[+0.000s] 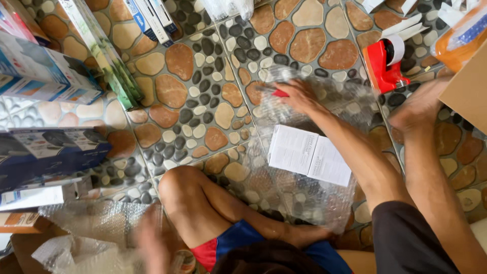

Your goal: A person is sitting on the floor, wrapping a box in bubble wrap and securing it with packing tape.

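Observation:
My left hand (299, 96) reaches out over a sheet of bubble wrap (304, 187) spread on the pebble-pattern floor and grips a small red-handled tool (278, 93); what kind of tool it is I cannot tell. A folded white printed leaflet (309, 155) lies on the wrap just below that hand. My right hand (418, 106) is blurred and rests flat with nothing in it against the edge of a brown cardboard box (469, 86), just below a red tape dispenser (385, 63).
A bare knee and blue-and-red shorts (238, 238) of a seated person fill the bottom centre, with a blurred hand (152, 243) over more bubble wrap (96, 228). Printed product boxes (45, 76) are stacked along the left. An orange packet (459, 38) lies top right.

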